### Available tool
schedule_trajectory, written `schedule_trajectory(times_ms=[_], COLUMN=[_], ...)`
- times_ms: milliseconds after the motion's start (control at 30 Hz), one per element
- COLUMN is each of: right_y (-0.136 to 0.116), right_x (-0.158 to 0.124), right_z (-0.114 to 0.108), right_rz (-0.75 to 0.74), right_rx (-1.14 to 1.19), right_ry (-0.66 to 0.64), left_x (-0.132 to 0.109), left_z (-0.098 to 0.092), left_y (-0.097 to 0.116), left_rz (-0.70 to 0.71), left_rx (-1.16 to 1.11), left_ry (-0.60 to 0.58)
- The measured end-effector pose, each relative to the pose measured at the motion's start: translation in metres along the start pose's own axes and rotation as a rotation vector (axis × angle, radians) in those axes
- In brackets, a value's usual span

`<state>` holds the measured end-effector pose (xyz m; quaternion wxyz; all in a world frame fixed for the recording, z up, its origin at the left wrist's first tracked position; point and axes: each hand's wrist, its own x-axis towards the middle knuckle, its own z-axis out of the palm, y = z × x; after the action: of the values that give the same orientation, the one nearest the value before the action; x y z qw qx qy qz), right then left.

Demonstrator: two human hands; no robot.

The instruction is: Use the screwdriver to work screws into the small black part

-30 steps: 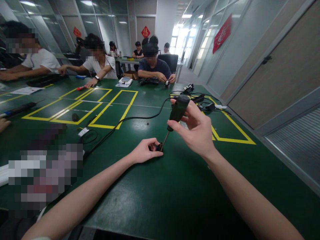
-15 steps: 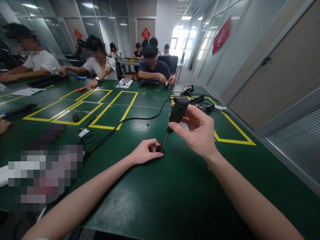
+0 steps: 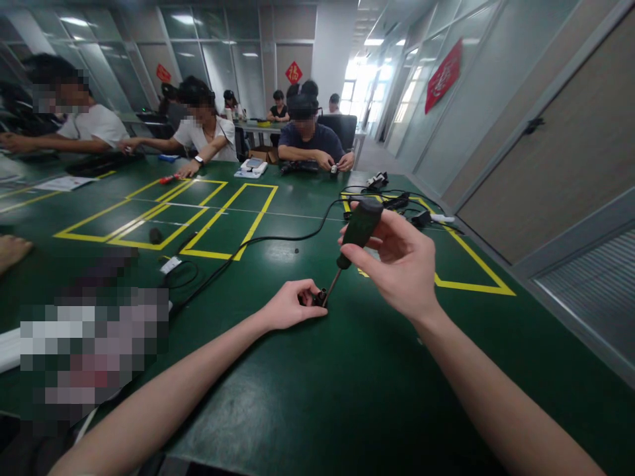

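Screwdriver (image 3: 362, 228) tilted further, table (image 3: 297, 383) edges well apart

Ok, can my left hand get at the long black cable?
Probably yes: nothing visible stands between your left hand and the long black cable, but the hand is pinching a small dark part, so it would likely need freeing first.

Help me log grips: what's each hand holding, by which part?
Right hand: a screwdriver, by the handle. Left hand: a small dark piece; exact spot hidden.
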<state>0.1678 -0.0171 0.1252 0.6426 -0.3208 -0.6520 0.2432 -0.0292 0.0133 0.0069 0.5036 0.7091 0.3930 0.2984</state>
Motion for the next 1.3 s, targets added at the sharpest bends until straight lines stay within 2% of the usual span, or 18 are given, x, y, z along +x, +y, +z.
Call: schedule_trajectory(times_ms=[167,367,600,833,1067,1300], right_y=[-0.003,0.000,-0.003,0.002,-0.002,-0.001], right_x=[-0.002,-0.002,-0.002,0.001,0.001,0.001], right_z=[-0.003,-0.001,-0.002,0.000,-0.006,-0.004], right_rz=[0.008,-0.090,-0.071,-0.090,-0.100,-0.080], right_rx=[0.054,-0.021,0.043,-0.026,0.012,-0.181], right_ry=[-0.098,-0.018,-0.052,0.099,-0.054,0.018], left_x=[-0.001,-0.002,-0.001,-0.002,-0.003,-0.003], left_z=[0.001,0.002,0.002,0.003,0.005,0.013], left_y=[0.002,0.004,0.005,0.005,0.003,0.004], left_rz=[0.001,0.016,-0.002,0.025,0.055,0.092], left_rx=[0.004,0.025,0.040,0.060,0.098,0.201], left_ry=[0.002,0.004,-0.001,0.027,0.039,0.125])
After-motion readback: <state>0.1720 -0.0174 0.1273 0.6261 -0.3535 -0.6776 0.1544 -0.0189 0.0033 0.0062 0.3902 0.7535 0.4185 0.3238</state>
